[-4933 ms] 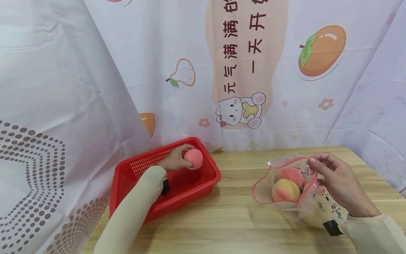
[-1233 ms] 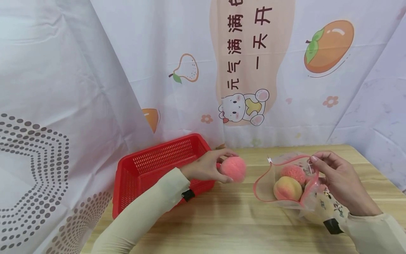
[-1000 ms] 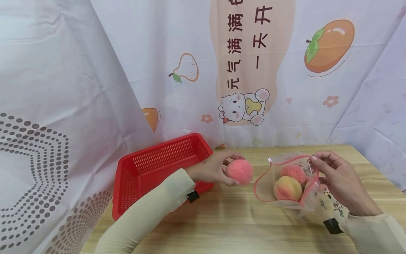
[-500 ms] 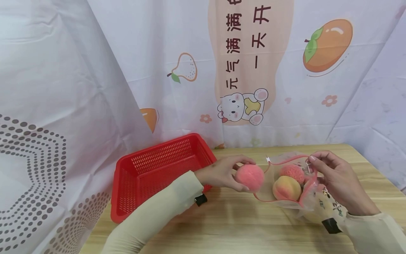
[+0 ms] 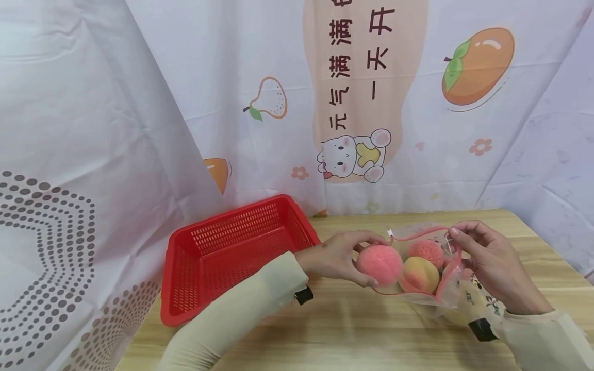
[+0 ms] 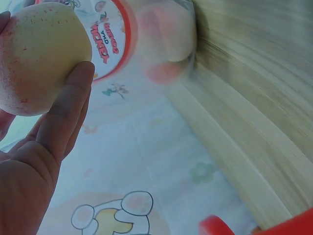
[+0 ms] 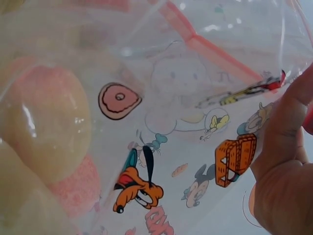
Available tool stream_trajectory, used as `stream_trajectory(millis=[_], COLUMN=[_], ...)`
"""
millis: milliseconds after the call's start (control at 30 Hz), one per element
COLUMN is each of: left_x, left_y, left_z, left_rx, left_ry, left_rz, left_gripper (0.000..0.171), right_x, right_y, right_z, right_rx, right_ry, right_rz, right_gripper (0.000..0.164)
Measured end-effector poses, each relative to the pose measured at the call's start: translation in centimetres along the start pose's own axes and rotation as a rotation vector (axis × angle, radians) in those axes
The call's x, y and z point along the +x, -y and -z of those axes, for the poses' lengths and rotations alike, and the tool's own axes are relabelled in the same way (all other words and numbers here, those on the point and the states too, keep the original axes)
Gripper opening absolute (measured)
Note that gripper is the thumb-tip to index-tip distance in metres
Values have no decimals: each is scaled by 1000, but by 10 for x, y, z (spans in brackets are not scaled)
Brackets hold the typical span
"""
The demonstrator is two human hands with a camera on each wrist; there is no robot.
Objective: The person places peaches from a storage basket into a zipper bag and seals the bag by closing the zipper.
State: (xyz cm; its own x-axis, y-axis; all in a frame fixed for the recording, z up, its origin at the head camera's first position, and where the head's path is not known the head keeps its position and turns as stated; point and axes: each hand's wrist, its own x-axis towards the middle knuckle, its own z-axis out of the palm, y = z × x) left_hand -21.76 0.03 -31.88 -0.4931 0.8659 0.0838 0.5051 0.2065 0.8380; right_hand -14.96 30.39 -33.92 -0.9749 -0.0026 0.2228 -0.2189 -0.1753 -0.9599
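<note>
In the head view my left hand (image 5: 335, 257) holds a pink peach (image 5: 380, 265) at the mouth of a clear plastic zip bag (image 5: 419, 234). Seen from the left wrist, the peach (image 6: 41, 61) is pale with red specks, and fingers curl around it. My right hand (image 5: 494, 265) pinches the bag's pink-edged rim at its far right corner, keeping the mouth apart. Inside the bag lie a yellow-pink peach (image 5: 419, 275) and a rough pink fruit (image 5: 426, 251). Cartoon prints cover the bag wall (image 7: 186, 156) in the right wrist view.
A red perforated plastic basket (image 5: 241, 226) stands on the left of the wooden table (image 5: 343, 330), behind the left forearm. A printed curtain (image 5: 278, 144) hangs along the table's back edge. A white zip slider (image 5: 390, 234) sits on the bag's far rim.
My left hand has lifted the pink peach out of the red basket and carried it right to the bag's mouth. The right hand has kept its grip on the rim, nearly still.
</note>
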Motion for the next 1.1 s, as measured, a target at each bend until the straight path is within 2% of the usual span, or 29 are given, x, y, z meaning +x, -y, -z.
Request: stream_trajectory(millis=[167, 267, 433, 533, 600, 667, 833, 1000, 1100], left_x=[4, 8, 13, 14, 14, 14, 18, 27, 33], left_y=[-5, -8, -12, -13, -13, -12, -3, 6, 9], left_z=[-5, -10, -20, -21, -18, -13, -4, -10, -15], left_rx=[14, 106, 300, 379, 409, 434, 449, 528, 581], left_ry=[1, -14, -120, -200, -232, -244, -221, -179, -181], left_rz=[-18, -61, -221, -270, -260, -214, -105, 3, 23], left_gripper=[66, 67, 60, 52, 49, 46, 39, 36, 35], right_x=[-1, -2, -1, 0, 0, 0, -2, -4, -5], right_y=[0, 0, 0, 1, 2, 3, 4, 4, 4], right_z=[0, -1, -3, -4, -5, -6, -8, -11, -12], right_rx=[-24, -23, -20, -22, -34, -39, -42, -86, -113], right_ry=[4, 10, 3, -14, -28, -39, -28, -20, -18], right_rz=[-4, -9, -11, 3, 12, 16, 1, -6, -5], right_gripper=[11, 10, 8, 9, 10, 12, 13, 12, 10])
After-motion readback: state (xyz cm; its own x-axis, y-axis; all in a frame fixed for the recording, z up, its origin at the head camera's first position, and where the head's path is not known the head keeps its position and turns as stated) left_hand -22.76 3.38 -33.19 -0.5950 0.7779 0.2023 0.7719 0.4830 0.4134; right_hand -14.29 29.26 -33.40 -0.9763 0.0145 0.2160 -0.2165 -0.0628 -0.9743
